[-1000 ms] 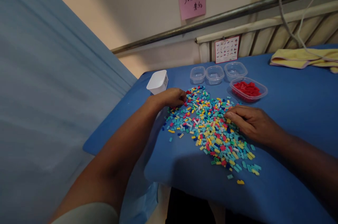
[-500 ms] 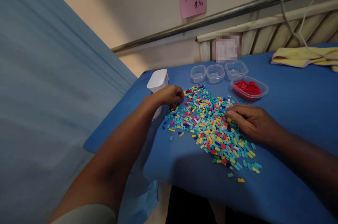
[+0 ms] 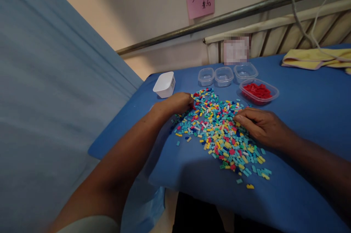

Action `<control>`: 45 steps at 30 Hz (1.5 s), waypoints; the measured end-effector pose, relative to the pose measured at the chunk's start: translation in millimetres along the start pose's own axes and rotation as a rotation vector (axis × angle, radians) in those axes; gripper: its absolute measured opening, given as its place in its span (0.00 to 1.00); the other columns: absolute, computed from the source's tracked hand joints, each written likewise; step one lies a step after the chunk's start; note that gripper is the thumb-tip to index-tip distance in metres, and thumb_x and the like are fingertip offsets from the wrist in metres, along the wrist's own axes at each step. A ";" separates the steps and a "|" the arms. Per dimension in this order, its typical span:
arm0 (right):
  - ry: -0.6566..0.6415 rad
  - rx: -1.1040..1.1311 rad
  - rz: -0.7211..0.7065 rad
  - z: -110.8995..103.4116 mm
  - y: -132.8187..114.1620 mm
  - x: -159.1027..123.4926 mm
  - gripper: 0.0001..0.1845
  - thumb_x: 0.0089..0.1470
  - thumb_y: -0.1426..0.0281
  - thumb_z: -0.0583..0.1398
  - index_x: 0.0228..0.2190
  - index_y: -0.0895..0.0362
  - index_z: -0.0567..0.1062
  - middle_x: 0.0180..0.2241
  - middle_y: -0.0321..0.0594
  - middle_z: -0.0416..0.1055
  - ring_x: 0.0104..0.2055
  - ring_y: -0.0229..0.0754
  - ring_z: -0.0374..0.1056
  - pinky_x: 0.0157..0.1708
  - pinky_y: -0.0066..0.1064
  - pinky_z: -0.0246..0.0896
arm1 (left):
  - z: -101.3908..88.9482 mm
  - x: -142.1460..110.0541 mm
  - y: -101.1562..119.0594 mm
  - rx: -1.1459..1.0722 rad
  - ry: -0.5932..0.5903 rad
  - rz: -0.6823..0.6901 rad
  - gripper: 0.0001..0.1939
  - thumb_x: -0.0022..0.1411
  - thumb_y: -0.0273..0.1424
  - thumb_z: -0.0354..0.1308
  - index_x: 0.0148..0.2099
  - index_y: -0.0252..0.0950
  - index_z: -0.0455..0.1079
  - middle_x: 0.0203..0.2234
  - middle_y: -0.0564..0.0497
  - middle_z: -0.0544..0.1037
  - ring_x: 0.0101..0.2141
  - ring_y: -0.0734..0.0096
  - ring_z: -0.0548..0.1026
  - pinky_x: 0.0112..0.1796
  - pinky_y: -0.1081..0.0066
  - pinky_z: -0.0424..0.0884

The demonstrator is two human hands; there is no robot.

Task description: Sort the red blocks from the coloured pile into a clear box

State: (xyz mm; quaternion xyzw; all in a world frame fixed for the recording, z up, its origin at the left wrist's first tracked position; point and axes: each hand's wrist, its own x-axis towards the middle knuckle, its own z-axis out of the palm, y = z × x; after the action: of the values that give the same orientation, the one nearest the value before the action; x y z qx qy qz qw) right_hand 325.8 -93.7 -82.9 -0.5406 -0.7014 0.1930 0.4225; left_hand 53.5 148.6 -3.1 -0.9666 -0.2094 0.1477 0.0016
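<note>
A loose pile of small building bricks [image 3: 219,130] in turquoise, yellow, red, dark blue and white is spread over the blue tabletop [image 3: 175,163]. My left hand [image 3: 182,102] is at the pile's far left edge, fingers curled downward and closed. Red bricks lie close by its fingertips; what they hold, if anything, is hidden. Resting at the right side of the pile, my right hand [image 3: 257,125] has thumb and fingers pinched together over the bricks. I cannot make out anything between them.
A clear tub of red pieces [image 3: 259,92] stands beyond my right hand. Behind the pile are three clear tubs [image 3: 224,77], with a white tub [image 3: 164,85] to the left. A yellow cloth [image 3: 304,59] lies at the back right. A blue curtain [image 3: 55,79] hangs on the left.
My left hand has shifted slightly to the right and nearer along the pile's edge, uncovering more of the white tub. My right hand looks the same as before.
</note>
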 end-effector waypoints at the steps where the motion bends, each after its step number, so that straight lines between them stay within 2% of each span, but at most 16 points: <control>1: 0.005 0.000 0.002 -0.2 -0.6 0.1 0.23 0.75 0.53 0.57 0.32 0.53 0.79 0.29 0.42 0.77 0.31 0.45 0.69 0.34 0.38 0.66 | 0.7 -0.9 0.7 0.005 0.003 -0.002 0.14 0.66 0.23 0.61 0.50 0.38 0.85 0.44 0.47 0.84 0.42 0.64 0.80 0.45 0.71 0.70; 5: 0.011 -0.006 0.002 -0.7 -3.0 0.2 0.22 0.75 0.54 0.57 0.34 0.53 0.80 0.30 0.42 0.77 0.31 0.45 0.69 0.34 0.38 0.66 | 1.6 -3.7 1.1 -0.033 0.026 -0.058 0.14 0.67 0.24 0.61 0.49 0.37 0.85 0.42 0.48 0.85 0.39 0.65 0.80 0.40 0.71 0.68; 10: -0.016 -0.007 0.011 -0.1 -2.4 -0.1 0.22 0.76 0.56 0.56 0.34 0.53 0.80 0.30 0.40 0.76 0.32 0.44 0.69 0.35 0.39 0.64 | 1.1 -0.3 1.0 -0.078 -0.004 -0.062 0.14 0.66 0.23 0.63 0.50 0.38 0.85 0.43 0.49 0.86 0.38 0.66 0.80 0.39 0.71 0.67; 14: -0.018 -0.009 0.012 0.3 -1.0 -0.1 0.21 0.76 0.57 0.56 0.33 0.53 0.79 0.30 0.39 0.75 0.32 0.44 0.69 0.36 0.39 0.63 | -2.5 2.5 0.0 -0.116 0.013 -0.100 0.15 0.62 0.21 0.62 0.47 0.37 0.86 0.39 0.49 0.86 0.37 0.65 0.80 0.37 0.70 0.66; 19: -0.022 -0.004 0.025 0.1 -0.8 -0.2 0.22 0.76 0.57 0.56 0.32 0.53 0.78 0.31 0.39 0.76 0.32 0.44 0.69 0.36 0.38 0.62 | -7.0 -5.7 -4.5 -0.435 0.090 -0.190 0.13 0.61 0.25 0.63 0.47 0.34 0.85 0.34 0.51 0.84 0.32 0.69 0.79 0.35 0.72 0.68; 22: -0.021 0.000 0.023 0.2 -1.3 0.0 0.22 0.76 0.57 0.56 0.32 0.53 0.78 0.30 0.39 0.76 0.32 0.44 0.69 0.35 0.38 0.63 | -4.0 -10.1 1.6 -0.454 0.106 -0.103 0.12 0.64 0.28 0.64 0.48 0.36 0.85 0.35 0.52 0.85 0.33 0.70 0.79 0.36 0.72 0.67; 26: -0.007 -0.004 0.011 0.1 -1.8 0.3 0.22 0.75 0.56 0.56 0.31 0.53 0.79 0.29 0.40 0.76 0.31 0.44 0.69 0.35 0.37 0.63 | 1.3 -6.6 16.1 -0.291 0.078 0.032 0.12 0.66 0.24 0.61 0.45 0.36 0.85 0.39 0.50 0.85 0.36 0.70 0.79 0.37 0.73 0.66; 31: -0.009 -0.015 0.011 -0.3 -2.2 0.2 0.22 0.76 0.57 0.56 0.32 0.53 0.79 0.30 0.39 0.76 0.32 0.44 0.69 0.36 0.37 0.63 | -1.6 3.2 21.4 -0.128 0.034 0.006 0.13 0.66 0.23 0.61 0.46 0.38 0.85 0.39 0.50 0.86 0.36 0.67 0.80 0.37 0.71 0.66; 36: -0.024 -0.015 0.019 -1.4 -3.4 0.8 0.22 0.76 0.56 0.55 0.31 0.53 0.77 0.29 0.39 0.75 0.32 0.44 0.68 0.36 0.38 0.63 | -6.1 4.5 23.2 -0.088 0.005 -0.032 0.13 0.65 0.23 0.60 0.46 0.38 0.85 0.39 0.49 0.86 0.35 0.66 0.80 0.35 0.69 0.65; 41: -0.021 -0.009 0.021 -1.6 -4.8 3.6 0.23 0.76 0.56 0.55 0.31 0.53 0.76 0.29 0.40 0.75 0.32 0.45 0.68 0.36 0.38 0.62 | -8.6 3.2 24.9 -0.195 0.067 -0.017 0.12 0.64 0.24 0.60 0.45 0.36 0.84 0.38 0.49 0.85 0.35 0.67 0.79 0.37 0.70 0.67; 45: -0.011 -0.010 0.016 -1.1 -7.3 7.8 0.22 0.76 0.58 0.55 0.29 0.53 0.73 0.29 0.38 0.73 0.32 0.43 0.67 0.37 0.38 0.61 | -20.6 21.9 39.3 -0.421 0.208 0.025 0.12 0.66 0.29 0.61 0.48 0.35 0.83 0.37 0.51 0.85 0.35 0.70 0.79 0.37 0.71 0.68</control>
State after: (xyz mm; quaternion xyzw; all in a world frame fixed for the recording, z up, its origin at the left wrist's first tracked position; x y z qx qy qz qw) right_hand 321.9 -89.2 -74.0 -0.5473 -0.7002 0.1957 0.4145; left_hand 94.3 122.9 7.8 -0.9582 -0.2222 0.0005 -0.1801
